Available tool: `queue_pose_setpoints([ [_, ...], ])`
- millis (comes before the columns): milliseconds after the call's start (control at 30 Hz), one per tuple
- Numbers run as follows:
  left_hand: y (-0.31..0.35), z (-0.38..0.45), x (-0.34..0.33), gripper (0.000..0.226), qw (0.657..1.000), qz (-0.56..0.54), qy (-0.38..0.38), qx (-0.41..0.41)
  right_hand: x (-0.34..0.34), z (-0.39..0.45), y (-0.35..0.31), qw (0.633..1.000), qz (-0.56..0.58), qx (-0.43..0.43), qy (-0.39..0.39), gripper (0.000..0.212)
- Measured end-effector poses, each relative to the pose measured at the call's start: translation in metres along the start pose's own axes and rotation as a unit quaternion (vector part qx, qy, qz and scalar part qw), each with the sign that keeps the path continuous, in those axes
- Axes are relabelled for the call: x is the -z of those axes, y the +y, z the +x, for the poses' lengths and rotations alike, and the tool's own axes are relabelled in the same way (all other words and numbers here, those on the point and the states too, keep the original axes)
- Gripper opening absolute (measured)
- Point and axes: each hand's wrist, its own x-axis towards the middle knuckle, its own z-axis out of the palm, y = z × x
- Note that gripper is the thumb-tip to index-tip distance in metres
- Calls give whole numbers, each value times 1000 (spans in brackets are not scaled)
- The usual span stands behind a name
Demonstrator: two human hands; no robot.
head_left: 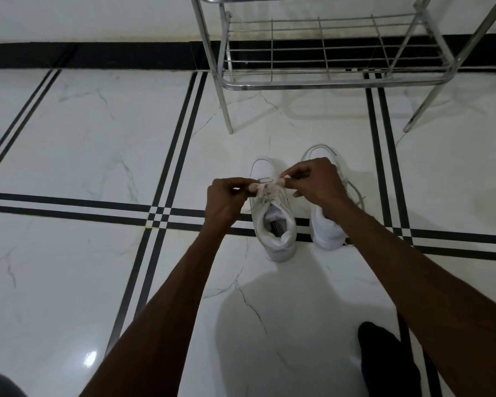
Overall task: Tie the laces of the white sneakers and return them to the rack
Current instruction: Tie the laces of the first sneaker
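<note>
White sneakers sit side by side on the floor, heels toward the person and toes toward the rack. Around both hands spreads glossy white marble-look tile, veined in grey and crossed by paired black stripes that meet in a grid beyond the left hand and again past the right hand. Beyond the fingers, a black skirting band runs along the foot of the white wall. In front of the hands and a little to the right-hand side stands the rack, a chrome tube frame with a wire-grid shelf that holds nothing, its legs planted on the tile just past the shoe toes.

Under and between the hands lies the left sneaker, plain white with a padded collar and a printed label visible inside the heel opening. Its laces are gathered up over the tongue, and both hands are closed on them: the left hand pinches a strand at one side, the right pinches the other, fingertips nearly meeting above the shoe. Motion blur hides whether a knot has formed. Below the right wrist lies the right sneaker, partly covered by that forearm, with its lace trailing loose on the tile by the outer side of the right hand.
</note>
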Motion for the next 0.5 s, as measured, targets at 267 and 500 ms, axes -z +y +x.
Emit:
queue_pose_setpoints([
  [267,-28,-20,1,17,991,47,82,95,7,4,21,947,-280,-90,132,16],
  [500,-32,-19,0,16,988,28,104,113,4,7,31,930,-332,-66,142,9],
])
